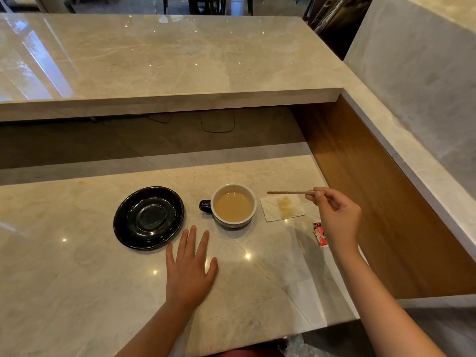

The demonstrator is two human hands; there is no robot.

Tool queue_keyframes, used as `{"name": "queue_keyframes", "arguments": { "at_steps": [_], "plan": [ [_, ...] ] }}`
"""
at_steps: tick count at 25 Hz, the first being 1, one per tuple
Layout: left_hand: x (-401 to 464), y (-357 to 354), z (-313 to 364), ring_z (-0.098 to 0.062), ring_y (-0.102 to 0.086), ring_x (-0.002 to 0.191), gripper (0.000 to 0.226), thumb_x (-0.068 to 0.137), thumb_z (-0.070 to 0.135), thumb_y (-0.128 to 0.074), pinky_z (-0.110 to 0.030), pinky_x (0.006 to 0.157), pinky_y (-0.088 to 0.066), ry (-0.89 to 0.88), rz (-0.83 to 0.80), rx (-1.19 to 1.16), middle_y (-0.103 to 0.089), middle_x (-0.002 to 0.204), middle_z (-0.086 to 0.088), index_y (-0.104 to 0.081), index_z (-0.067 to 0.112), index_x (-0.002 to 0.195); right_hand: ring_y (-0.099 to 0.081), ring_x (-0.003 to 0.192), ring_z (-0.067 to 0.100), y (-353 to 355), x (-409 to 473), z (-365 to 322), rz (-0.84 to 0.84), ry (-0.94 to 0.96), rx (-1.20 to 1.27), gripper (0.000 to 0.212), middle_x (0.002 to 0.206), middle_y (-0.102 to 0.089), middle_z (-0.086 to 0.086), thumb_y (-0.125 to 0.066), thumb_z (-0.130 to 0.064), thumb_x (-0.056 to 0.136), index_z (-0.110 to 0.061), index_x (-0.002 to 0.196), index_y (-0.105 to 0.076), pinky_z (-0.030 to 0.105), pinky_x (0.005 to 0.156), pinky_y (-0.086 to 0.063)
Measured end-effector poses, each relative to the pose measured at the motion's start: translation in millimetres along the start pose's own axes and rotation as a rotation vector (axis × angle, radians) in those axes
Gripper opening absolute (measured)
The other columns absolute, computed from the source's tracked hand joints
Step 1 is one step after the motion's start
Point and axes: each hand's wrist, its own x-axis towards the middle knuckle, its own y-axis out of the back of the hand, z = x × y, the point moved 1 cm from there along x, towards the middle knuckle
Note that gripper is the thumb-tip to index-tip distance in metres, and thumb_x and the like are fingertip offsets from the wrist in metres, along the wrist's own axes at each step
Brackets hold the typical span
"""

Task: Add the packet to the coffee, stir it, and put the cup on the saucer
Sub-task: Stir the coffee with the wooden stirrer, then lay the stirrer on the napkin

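A dark cup (pixel 234 206) with a white inside holds light brown coffee and stands on the counter, its handle pointing left. To its left lies an empty black saucer (pixel 149 217). My right hand (pixel 337 216) pinches a thin wooden stir stick (pixel 289 193), held level above a stained white napkin (pixel 282 208) right of the cup. A red and white packet (pixel 320 234) lies on the counter, partly hidden by my right wrist. My left hand (pixel 190 266) rests flat on the counter in front of the cup and saucer, fingers apart, holding nothing.
The marble counter (pixel 77 279) ends near me at its front edge. A raised marble shelf (pixel 167 60) runs along the back above a dark recess with cables. A wooden side panel (pixel 373 202) bounds the right.
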Motion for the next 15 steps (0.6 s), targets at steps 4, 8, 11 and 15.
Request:
{"name": "queue_keyframes", "arguments": {
  "at_steps": [4,8,11,15],
  "plan": [
    [-0.5,1.1,-0.2,-0.022,-0.006,0.140,0.063,0.089,0.050,-0.029,-0.054,0.109,-0.005,-0.003,0.001,0.001,-0.018,0.153,-0.010,-0.023,0.024,0.145,-0.066,0.080,0.010,10.5,-7.4,18.9,-0.104,0.499,-0.404,0.016,0.086,-0.074,0.011,-0.059,-0.009,0.086,-0.002,0.093,-0.070,0.009,0.079,-0.045],
    [-0.6,1.6,0.7,-0.023,-0.007,0.140,0.063,0.088,0.050,-0.029,-0.054,0.109,-0.005,-0.003,0.003,0.003,-0.019,0.153,-0.011,-0.023,0.023,0.145,-0.071,0.074,0.020,16.2,-18.6,47.2,-0.272,0.757,-0.540,0.024,0.085,-0.075,0.011,-0.052,-0.019,0.091,-0.004,0.097,-0.070,0.027,0.067,-0.058],
    [0.0,1.8,1.5,-0.023,-0.008,0.140,0.063,0.088,0.050,-0.029,-0.055,0.109,-0.007,0.001,0.004,0.003,-0.020,0.153,-0.011,-0.025,0.023,0.145,-0.070,0.084,0.020,23.2,-29.9,64.4,-0.380,0.796,-0.589,0.020,0.094,-0.074,0.011,-0.059,-0.016,0.087,-0.005,0.101,-0.068,0.033,0.073,-0.059],
    [0.4,1.5,1.5,-0.023,-0.006,0.140,0.063,0.088,0.051,-0.028,-0.056,0.109,-0.008,0.007,-0.004,0.006,-0.018,0.153,-0.010,-0.024,0.024,0.145,-0.068,0.095,0.022,36.0,-42.3,82.1,-0.455,0.820,-0.633,0.023,0.105,-0.072,0.012,-0.058,-0.014,0.085,-0.005,0.104,-0.069,0.033,0.083,-0.056]
  ]
}}
